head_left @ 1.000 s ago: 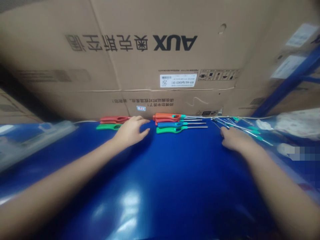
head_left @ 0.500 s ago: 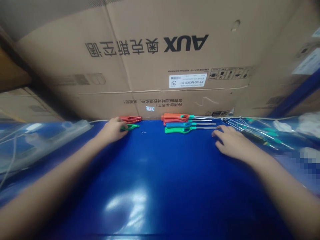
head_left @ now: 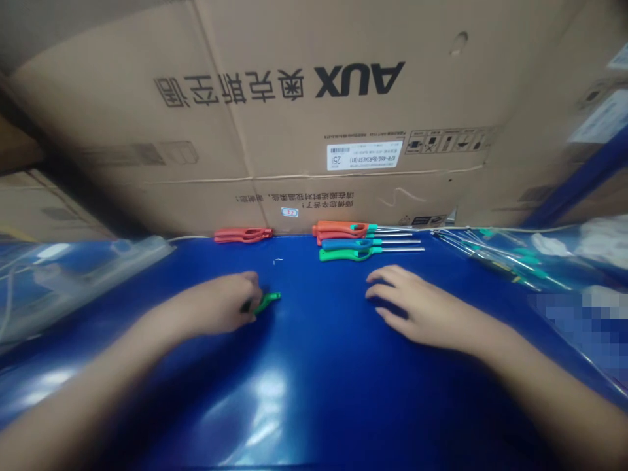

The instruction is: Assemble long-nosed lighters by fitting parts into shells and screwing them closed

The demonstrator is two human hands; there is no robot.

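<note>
My left hand [head_left: 220, 302] is closed around a green lighter handle [head_left: 269, 299], whose front end sticks out past the fingers; no metal tube shows on it. To the right, my right hand [head_left: 417, 306] hovers over the blue table with fingers bent and apart, holding nothing. Beyond it, at the foot of the carton, lie several long-nosed lighters with metal tubes: orange-red ones [head_left: 338, 229], a blue one [head_left: 336, 245] and a green one [head_left: 338, 255]. A red handle [head_left: 235, 236] without a tube rests farther left.
A large brown carton [head_left: 275, 144] stands upright along the back of the blue table [head_left: 314, 392]. Metal tubes with teal ends [head_left: 495, 255] lie loosely at the right on clear plastic. A clear plastic bag [head_left: 122, 268] occupies the left side.
My left hand has drawn the green handle away from beside the red one, toward me. My right hand has moved left and nearer, away from the metal tubes.
</note>
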